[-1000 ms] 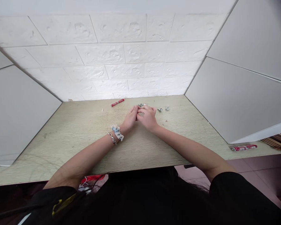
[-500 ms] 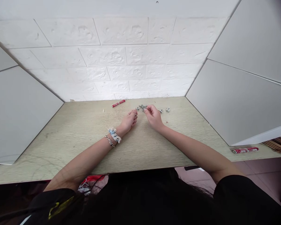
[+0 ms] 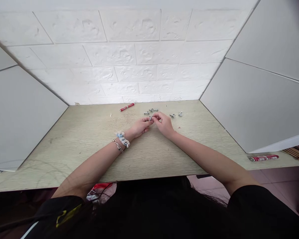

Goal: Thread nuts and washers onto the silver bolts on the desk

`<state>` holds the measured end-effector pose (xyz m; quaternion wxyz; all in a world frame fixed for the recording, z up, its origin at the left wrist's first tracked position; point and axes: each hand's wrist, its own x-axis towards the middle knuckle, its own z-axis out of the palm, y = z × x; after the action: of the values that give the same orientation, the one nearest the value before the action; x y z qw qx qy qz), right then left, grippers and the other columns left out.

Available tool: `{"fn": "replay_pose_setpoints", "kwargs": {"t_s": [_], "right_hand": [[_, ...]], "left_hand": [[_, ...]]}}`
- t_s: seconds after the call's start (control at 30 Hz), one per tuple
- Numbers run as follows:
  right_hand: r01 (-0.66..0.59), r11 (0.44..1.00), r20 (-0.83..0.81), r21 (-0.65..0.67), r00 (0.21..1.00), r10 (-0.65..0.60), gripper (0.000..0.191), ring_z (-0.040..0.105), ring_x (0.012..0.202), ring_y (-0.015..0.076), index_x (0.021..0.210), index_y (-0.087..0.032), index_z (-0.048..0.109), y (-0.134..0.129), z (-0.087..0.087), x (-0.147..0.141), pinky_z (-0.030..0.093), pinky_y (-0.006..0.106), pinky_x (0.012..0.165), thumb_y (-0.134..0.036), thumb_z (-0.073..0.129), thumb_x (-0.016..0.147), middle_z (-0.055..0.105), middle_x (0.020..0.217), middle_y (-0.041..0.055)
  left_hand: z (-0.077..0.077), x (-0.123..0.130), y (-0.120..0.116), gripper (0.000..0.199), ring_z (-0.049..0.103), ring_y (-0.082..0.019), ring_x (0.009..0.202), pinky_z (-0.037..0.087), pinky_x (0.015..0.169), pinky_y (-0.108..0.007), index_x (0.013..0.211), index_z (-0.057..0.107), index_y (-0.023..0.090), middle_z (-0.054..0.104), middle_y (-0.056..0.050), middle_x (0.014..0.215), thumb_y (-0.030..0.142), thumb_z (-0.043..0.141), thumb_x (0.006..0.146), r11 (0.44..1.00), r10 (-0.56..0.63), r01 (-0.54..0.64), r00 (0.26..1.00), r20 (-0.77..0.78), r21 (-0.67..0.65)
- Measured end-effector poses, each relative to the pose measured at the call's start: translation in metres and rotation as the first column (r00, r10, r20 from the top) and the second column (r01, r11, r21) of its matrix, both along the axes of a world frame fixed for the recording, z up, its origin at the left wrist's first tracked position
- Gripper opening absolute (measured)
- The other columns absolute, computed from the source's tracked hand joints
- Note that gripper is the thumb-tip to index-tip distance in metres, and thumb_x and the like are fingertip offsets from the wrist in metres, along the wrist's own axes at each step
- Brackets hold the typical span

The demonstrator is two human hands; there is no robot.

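My left hand [image 3: 141, 126] and my right hand [image 3: 163, 124] meet over the middle of the table [image 3: 149, 156]. Between their fingertips is a small silver bolt [image 3: 150, 118], which both hands pinch; its finer details are too small to make out. Just beyond the fingers lie more silver bolts, one bolt [image 3: 146, 113] on the left and a small group of bolts [image 3: 153, 110] behind. To the right of my right hand rest another bolt [image 3: 172, 116] and a silver metal piece [image 3: 180, 114] that looks like a bolt with a washer. A scrunchie and a chain bracelet circle my left wrist.
A red tube-shaped stick [image 3: 127, 107] lies near the white brick-pattern wall [image 3: 124, 54]. Another red stick [image 3: 263, 158] lies at the right front edge. Grey panels [image 3: 25, 119] rise on both sides. Brown slats [image 3: 297, 153] show at far right.
My hands have come together from a small gap. A bolt is now between the fingertips of both, and bolts behind them show more plainly. The view has shifted slightly.
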<state>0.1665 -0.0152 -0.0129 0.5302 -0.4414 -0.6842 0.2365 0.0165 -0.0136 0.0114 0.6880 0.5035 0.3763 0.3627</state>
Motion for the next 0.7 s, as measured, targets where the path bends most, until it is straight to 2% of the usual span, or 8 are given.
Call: {"fn": "replay_pose_setpoints", "kwargs": {"t_s": [0.23,0.47,0.63,0.7], "right_hand": [[0.002,0.977,0.086,0.214,0.996,-0.021,0.013,0.06,0.082,0.0176,0.083,-0.021,0.063,0.0044,-0.0055,0.002,0.05,0.033,0.075,-0.019,0.051,0.083,0.065,0.086,0.0046],[-0.041,0.974,0.124,0.224,0.992,0.013,0.011,0.06,0.082,0.0178,0.084,-0.02,0.06,0.0017,-0.0062,0.0001,0.05,0.033,0.075,-0.018,0.049,0.083,0.064,0.087,0.0047],[-0.055,0.954,0.175,0.295,0.985,0.003,0.011,0.061,0.082,0.0181,0.093,-0.02,0.057,0.0011,-0.0072,0.0002,0.051,0.035,0.077,-0.021,0.049,0.085,0.064,0.09,0.0058],[-0.053,0.933,0.179,0.356,0.984,-0.012,0.015,0.061,0.083,0.0186,0.098,-0.02,0.056,0.0009,-0.0018,0.001,0.052,0.036,0.077,-0.022,0.05,0.085,0.064,0.092,0.0068]], "left_hand": [[-0.0044,-0.0007,0.0042,0.017,0.027,-0.001,0.042,0.02,0.039,-0.016,0.074,0.059,0.012,0.037,0.008,0.055,0.021,0.072,0.078,0.999,0.029,-0.028,0.999,0.025,-0.044],[-0.0046,-0.0022,0.0023,0.015,0.032,-0.001,0.043,0.024,0.04,-0.015,0.076,0.059,0.011,0.042,0.007,0.058,0.017,0.073,0.076,0.999,0.033,-0.031,0.998,0.062,-0.023],[-0.0085,-0.0018,0.0024,0.013,0.032,-0.001,0.041,0.024,0.039,-0.014,0.075,0.059,0.012,0.042,0.007,0.056,0.017,0.072,0.075,0.999,0.02,-0.022,0.998,0.063,0.027],[-0.0088,-0.0014,0.002,0.015,0.031,-0.001,0.04,0.023,0.038,-0.014,0.072,0.058,0.013,0.039,0.008,0.052,0.018,0.072,0.076,0.999,0.03,-0.032,0.997,0.067,0.023]]}}
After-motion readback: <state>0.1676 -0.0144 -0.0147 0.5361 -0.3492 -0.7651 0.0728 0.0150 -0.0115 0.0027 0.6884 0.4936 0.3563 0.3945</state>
